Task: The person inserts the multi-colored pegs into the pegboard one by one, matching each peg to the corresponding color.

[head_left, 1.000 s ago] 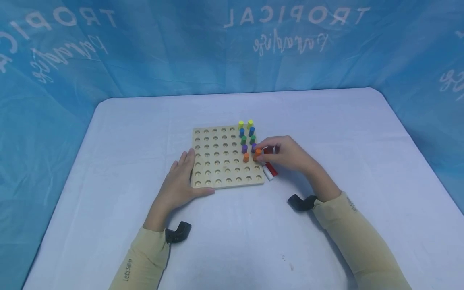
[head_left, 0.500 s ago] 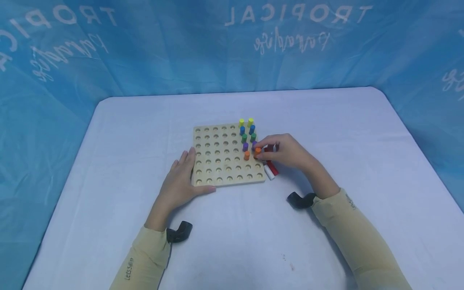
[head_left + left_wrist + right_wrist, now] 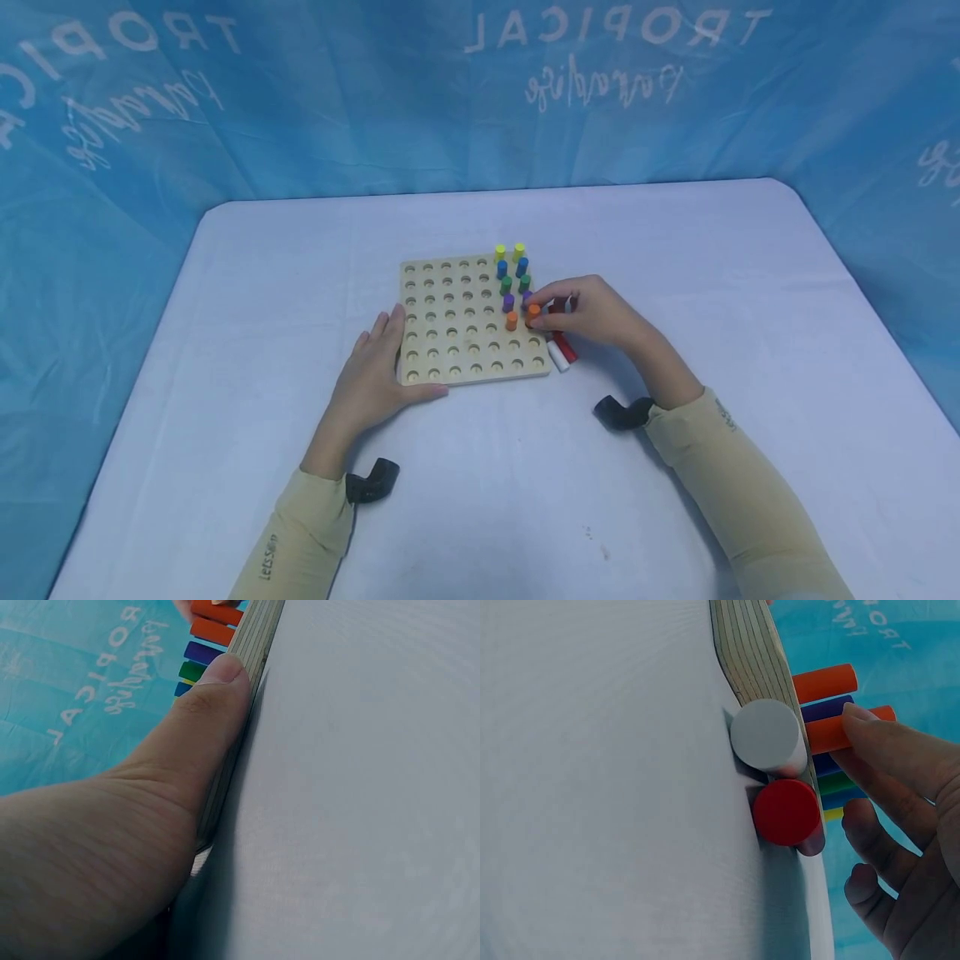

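My right hand [image 3: 596,312] pinches an orange peg [image 3: 829,735] between thumb and index finger, standing upright at the right edge of a wooden pegboard [image 3: 460,342]. Its other fingers are apart from the pegs in the right wrist view. Just left of it stands another orange peg [image 3: 512,322]. Behind these rise pairs of purple [image 3: 508,303], green [image 3: 506,286], blue [image 3: 502,269] and yellow pegs [image 3: 500,252]. My left hand [image 3: 367,367] rests against the board's left side, fingers extended, its thumb [image 3: 199,724] along the near edge.
A white peg [image 3: 558,357] and a red peg [image 3: 565,347] lie on the tablecloth [image 3: 480,492] beside the board's right edge. More red shows partly hidden under my right hand. A blue curtain [image 3: 375,108] hangs behind the table.
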Demonstrator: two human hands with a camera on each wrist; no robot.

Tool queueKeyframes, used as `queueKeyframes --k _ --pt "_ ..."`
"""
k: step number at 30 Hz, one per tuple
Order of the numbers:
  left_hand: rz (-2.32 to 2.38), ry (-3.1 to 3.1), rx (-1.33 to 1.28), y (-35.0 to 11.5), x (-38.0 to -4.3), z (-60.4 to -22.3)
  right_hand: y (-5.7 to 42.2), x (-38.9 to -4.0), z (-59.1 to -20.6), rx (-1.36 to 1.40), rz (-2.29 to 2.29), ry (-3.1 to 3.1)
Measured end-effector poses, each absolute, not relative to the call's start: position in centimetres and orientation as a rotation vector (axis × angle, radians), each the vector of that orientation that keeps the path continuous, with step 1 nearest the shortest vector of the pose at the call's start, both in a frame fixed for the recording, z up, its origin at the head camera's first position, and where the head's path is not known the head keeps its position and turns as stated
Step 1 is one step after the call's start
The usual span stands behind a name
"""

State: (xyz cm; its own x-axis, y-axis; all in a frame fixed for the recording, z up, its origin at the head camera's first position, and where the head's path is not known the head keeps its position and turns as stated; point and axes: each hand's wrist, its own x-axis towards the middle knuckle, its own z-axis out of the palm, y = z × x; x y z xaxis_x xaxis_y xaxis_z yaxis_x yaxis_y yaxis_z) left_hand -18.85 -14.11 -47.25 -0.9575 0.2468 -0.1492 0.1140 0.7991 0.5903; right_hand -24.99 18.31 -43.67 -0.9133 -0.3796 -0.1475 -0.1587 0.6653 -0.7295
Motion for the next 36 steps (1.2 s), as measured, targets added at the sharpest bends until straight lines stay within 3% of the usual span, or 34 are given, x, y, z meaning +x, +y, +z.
queueKeyframes --k 36 --pt "0.874 2.782 0.240 -13.82 -18.83 -47.27 19.00 -25.11 -43.19 -0.434 -1.063 2.614"
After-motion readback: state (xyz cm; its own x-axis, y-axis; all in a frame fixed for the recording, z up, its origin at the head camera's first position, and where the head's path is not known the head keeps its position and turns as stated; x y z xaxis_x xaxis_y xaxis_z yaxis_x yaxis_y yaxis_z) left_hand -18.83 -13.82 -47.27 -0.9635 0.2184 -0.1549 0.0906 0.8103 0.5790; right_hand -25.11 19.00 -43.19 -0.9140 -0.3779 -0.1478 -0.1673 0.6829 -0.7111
